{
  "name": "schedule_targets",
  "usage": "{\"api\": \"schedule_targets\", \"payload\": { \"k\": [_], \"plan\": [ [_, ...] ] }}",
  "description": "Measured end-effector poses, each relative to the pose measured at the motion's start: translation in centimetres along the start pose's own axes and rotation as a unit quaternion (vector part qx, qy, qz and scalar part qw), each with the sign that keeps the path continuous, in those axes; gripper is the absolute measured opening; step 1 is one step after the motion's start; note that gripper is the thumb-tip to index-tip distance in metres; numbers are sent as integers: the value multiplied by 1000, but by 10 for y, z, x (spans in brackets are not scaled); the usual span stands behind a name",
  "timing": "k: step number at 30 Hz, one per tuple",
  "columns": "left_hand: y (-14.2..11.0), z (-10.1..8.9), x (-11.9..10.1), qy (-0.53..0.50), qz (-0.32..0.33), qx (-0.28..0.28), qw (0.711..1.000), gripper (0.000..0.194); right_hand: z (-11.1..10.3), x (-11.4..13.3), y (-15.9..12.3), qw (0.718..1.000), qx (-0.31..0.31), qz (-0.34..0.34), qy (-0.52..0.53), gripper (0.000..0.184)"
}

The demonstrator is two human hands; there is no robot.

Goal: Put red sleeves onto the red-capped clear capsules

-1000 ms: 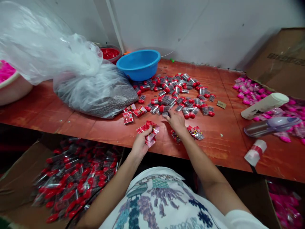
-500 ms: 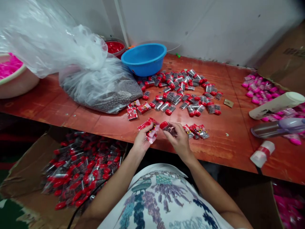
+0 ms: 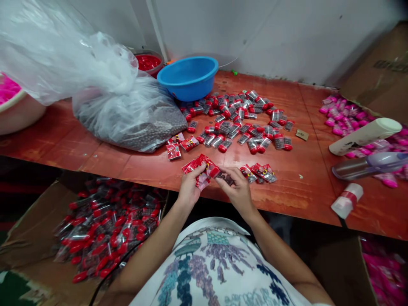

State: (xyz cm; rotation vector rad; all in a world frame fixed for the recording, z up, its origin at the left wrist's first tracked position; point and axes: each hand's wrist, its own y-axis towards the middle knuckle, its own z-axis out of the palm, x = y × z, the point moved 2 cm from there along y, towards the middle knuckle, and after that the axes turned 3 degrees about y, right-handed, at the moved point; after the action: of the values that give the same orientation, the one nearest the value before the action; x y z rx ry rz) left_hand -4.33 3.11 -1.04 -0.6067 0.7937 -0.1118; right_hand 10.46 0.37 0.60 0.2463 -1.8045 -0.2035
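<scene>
Our right fingers [image 3: 239, 182] gripped a red-capped container [image 3: 227, 177], its cap [image 3: 214, 171] now meeting the red packets [image 3: 201, 160] pinched in our left fingers [image 3: 195, 172], where half a second earlier a slim gap had shown; we couldn't tell whether it was inside. Beyond, more containers [image 3: 235, 127] lay scattered on the surface [image 3: 296, 187].

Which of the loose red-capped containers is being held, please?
The container in the right hand, cap toward the left hand; the others lie on the table.

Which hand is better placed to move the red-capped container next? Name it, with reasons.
Likely the right hand: it holds the red-capped container, while the left hand is occupied gripping red packets.
</scene>
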Motion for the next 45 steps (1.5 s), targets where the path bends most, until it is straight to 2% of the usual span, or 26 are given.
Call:
{"api": "schedule_targets", "payload": {
  "k": [5,11,14,18,20,23,28,31,33,36,41,45],
  "plan": [
    [-5,2,-1,35,23,17,999,28,-6,-5,2,999,3,28,30,31],
    [-15,7,-3,127,6,35,991,37,-3,-18,0,987,-20,106,122,34],
    [-18,8,-2,158,2,44,986,36,-3,-16,-3,990,-41,93,101,35],
    [-19,8,-2,189,44,66,979,32,-4,-10,-6,992,-53,84,81,29],
    [-19,7,-3,206,46,82,974,32,-4,-10,-6,981,-62,126,137,28],
    [-20,7,-3,224,23,104,969,33,-2,-13,-5,949,-71,200,233,32],
    [-20,9,-5,234,23,123,964,34,0,-14,-5,917,-106,232,306,31],
    [-20,12,-7,247,31,125,960,33,1,-13,-6,887,-116,262,362,31],
    [-22,13,-8,246,27,124,961,35,2,-12,-6,872,-119,279,385,31],
    [-24,13,-9,231,12,131,964,36,-1,-11,-6,865,-140,286,388,31],
    [-24,9,-5,171,-36,111,978,34,-5,-15,-6,874,-172,268,368,32],
    [-23,9,-1,104,-24,79,991,24,-4,-18,-7,886,-184,247,346,33]
  ]
}}
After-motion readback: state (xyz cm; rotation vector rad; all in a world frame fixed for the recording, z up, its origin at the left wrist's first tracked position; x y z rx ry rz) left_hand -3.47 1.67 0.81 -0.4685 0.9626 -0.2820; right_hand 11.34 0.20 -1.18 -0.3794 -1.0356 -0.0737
